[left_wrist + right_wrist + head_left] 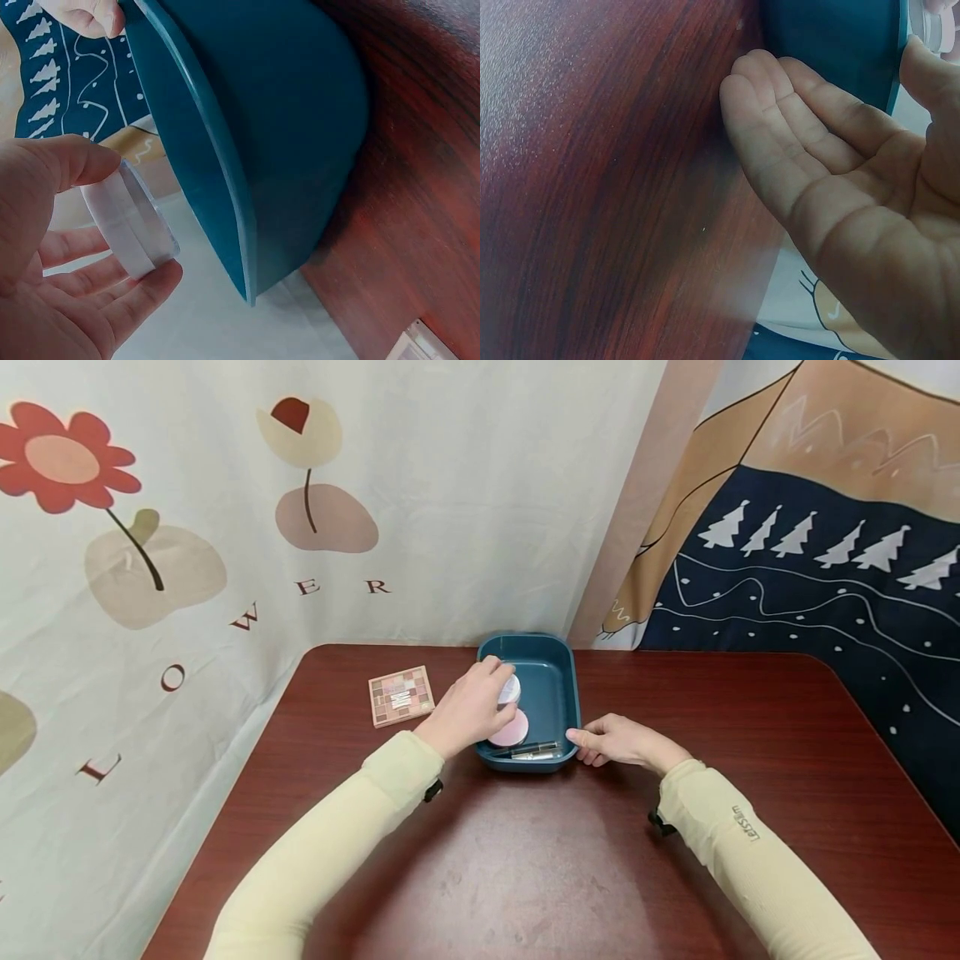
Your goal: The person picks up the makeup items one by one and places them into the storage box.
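Observation:
A blue plastic bin (550, 697) stands at the far middle of the table. My left hand (467, 703) is over the bin's left side and holds a small round jar (135, 221) by its edge between thumb and fingers. The jar is white with a clear part, and it is above the rim in the left wrist view. My right hand (618, 741) holds the bin's right side near the front corner, thumb (922, 75) at the rim and fingers along the outer wall. Inside the bin lie a pink round compact (512, 731) and slim pen-like sticks (534, 752).
An eyeshadow palette (401, 696) lies on the dark red wooden table (480, 860), left of the bin. Behind the table's far edge hangs a printed curtain (465, 485), close to the bin's back.

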`<state>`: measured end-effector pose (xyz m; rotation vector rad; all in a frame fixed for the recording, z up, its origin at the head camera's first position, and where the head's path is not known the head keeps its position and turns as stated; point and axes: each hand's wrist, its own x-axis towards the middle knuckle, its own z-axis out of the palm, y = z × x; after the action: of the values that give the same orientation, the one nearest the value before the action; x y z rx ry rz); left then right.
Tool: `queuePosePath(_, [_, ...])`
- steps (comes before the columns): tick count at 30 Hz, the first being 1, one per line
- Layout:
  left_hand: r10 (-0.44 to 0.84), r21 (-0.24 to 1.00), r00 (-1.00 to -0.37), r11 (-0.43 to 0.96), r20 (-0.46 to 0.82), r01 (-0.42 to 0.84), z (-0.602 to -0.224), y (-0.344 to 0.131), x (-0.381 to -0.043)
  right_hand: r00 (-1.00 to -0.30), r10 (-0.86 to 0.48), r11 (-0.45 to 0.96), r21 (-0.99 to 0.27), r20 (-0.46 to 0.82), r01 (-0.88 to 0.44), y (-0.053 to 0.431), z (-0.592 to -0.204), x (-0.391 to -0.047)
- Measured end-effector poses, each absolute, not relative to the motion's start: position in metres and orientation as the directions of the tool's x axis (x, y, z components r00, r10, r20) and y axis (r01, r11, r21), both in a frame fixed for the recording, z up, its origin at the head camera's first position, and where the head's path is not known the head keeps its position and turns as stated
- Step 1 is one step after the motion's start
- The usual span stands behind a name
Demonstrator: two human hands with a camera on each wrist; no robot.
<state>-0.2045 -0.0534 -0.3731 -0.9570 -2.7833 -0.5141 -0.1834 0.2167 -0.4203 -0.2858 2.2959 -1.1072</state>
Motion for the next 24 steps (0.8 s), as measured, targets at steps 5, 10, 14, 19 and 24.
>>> queuePosePath(5, [0.588,0.243,-0.773,0.735,0.238,0.633,-0.372,-0.046,-0.205,-0.817,-0.414,0.64,-0.766,-0.402,0.053,0.216,-0.42,-0.183])
queuePosePath(10, [0.602,0.223,-0.771,0.738,0.21,0.637,-0.371,-0.038,-0.207,-0.818,-0.411,0.64,-0.766,-0.403,0.056,0.216,-0.42,-0.183])
queuePosePath(14, [0.613,0.208,-0.765,0.737,0.195,0.643,-0.37,-0.031,-0.209,-0.817,-0.414,0.638,-0.768,-0.402,0.054,0.217,-0.42,-0.183])
queuePosePath(19, [0.624,0.205,-0.763,0.735,0.169,0.647,-0.369,-0.023,-0.21,-0.815,-0.419,0.638,-0.769,-0.401,0.05,0.217,-0.42,-0.183])
queuePosePath(24, [0.639,0.179,-0.755,0.733,0.151,0.656,-0.37,-0.016,-0.212,-0.814,-0.422,0.638,-0.769,-0.399,0.046,0.217,-0.419,-0.183])
